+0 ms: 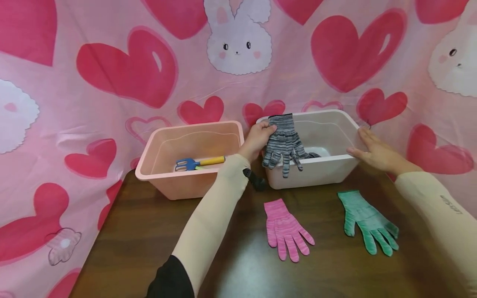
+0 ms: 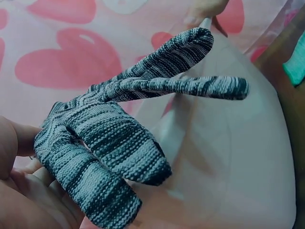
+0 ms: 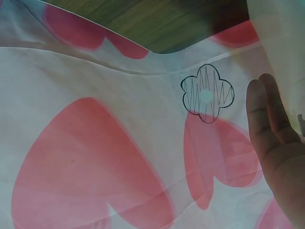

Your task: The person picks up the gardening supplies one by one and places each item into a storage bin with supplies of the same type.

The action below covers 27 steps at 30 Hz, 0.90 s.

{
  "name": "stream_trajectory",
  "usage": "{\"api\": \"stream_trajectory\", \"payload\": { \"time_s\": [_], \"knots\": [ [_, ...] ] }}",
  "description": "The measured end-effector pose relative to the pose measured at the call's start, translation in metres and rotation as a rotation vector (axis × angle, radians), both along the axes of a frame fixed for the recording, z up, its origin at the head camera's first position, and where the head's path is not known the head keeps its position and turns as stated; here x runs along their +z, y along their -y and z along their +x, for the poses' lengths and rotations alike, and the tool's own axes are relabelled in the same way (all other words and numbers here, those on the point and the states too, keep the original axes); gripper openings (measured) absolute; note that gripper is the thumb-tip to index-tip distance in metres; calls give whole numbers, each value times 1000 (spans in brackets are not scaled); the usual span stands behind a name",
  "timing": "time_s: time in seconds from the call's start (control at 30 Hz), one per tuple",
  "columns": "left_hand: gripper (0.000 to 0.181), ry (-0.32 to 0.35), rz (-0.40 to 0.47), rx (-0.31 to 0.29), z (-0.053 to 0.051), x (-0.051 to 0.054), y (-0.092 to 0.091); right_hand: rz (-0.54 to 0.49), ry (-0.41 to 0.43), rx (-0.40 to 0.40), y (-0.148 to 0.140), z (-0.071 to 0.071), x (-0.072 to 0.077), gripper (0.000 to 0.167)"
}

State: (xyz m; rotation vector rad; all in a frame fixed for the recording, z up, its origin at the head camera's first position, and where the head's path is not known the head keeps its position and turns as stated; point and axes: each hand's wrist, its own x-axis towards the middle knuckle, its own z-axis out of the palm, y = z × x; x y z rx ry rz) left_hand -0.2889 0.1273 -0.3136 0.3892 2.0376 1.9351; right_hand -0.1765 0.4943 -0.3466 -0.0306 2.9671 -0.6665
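While the left hand (image 1: 258, 138) pinches a striped gray glove (image 1: 283, 140) at the left end of the white bin (image 1: 320, 173), the right hand (image 1: 380, 154) rests straight-fingered at that bin's right rim, apparently mid-transfer, the next move likely calling for fabric held clear of the rim.

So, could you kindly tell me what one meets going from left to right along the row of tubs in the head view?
Peach tub, left grip, grey striped glove, right grip.
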Motion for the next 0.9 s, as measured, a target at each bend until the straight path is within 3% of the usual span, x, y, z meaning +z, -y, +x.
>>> {"api": "stream_trajectory", "payload": {
  "time_s": [0.33, 0.57, 0.9],
  "knots": [
    [37, 80, 49, 28, -19, 2, -7, 8, -15, -11, 0, -2, -3, 104],
    [34, 42, 42, 77, -31, 0, -11, -3, -19, -21, 0, 1, -2, 104],
    [29, 147, 120, 100, -42, 0, -14, -6, -39, -28, 2, 2, -1, 104]
  ]
}}
